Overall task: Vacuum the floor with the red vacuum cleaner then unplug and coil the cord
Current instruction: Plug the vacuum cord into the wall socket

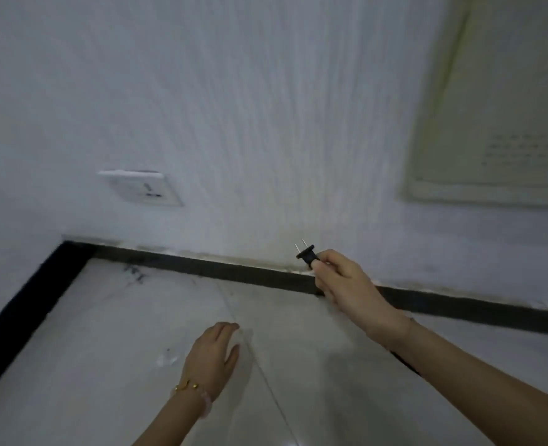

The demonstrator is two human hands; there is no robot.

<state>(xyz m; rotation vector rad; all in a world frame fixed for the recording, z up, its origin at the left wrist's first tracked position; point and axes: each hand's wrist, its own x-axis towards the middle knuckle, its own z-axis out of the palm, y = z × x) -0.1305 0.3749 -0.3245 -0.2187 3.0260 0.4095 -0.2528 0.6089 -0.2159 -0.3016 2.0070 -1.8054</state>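
A white wall (pixel 266 107) fills most of the view, and a pale tiled floor (pixel 121 365) meets it along a black skirting (pixel 221 268) that turns a corner at the left. A cream panel (pixel 491 123) hangs on the wall at the upper right. Low on the wall, near the left corner of the floor, sits a white socket (pixel 144 188), its slots bare.

The right hand (pixel 346 281) is closed on a black plug (pixel 307 255), pinching its body between thumb and fingers, the two prongs pointing up and left at the wall. The plug hangs in the air just above the skirting, well apart from the socket. A short dark stretch of cord (pixel 406 363) shows under the right forearm; the rest is hidden. The left hand (pixel 216 349) is open and empty, palm down over the floor, a bracelet (pixel 190 389) at the wrist. The vacuum is out of view.

With the plug free, unplugging looks done and coiling is the step in hand. To do it well, I judge the right hand should keep the plug by its body, clear of the prongs, while the left takes the cord close behind it and gathers even, loose loops, letting twists run out rather than forcing them.
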